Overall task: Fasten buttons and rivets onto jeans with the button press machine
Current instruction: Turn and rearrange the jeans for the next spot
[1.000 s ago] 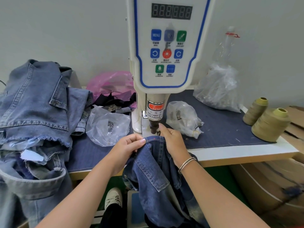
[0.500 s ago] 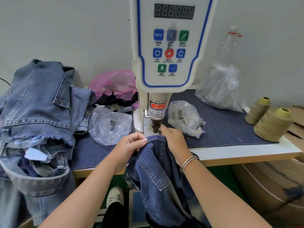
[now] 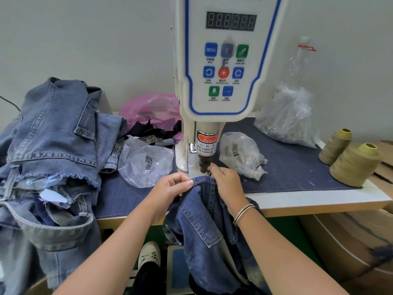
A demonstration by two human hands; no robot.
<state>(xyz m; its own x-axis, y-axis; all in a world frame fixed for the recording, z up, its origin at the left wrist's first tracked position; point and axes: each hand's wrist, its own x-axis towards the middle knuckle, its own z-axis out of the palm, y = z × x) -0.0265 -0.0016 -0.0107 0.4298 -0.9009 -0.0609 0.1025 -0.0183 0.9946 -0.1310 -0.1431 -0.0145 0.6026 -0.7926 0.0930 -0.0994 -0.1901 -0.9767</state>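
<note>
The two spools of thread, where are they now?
In the head view, the two spools of thread stand at the right end of the table, right of the large clear plastic bag and far from the button press machine.

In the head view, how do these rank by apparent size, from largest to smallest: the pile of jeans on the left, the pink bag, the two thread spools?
1. Pile of jeans
2. Pink bag, partly hidden
3. Nearer thread spool
4. Farther thread spool; probably alike, distance makes it unsure.

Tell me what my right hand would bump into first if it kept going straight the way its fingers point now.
Most likely the dark punch tip of the button press machine. The right hand, gripping the dark jeans, points up-left at it, fingertips almost beside it; depth is unclear.
</note>
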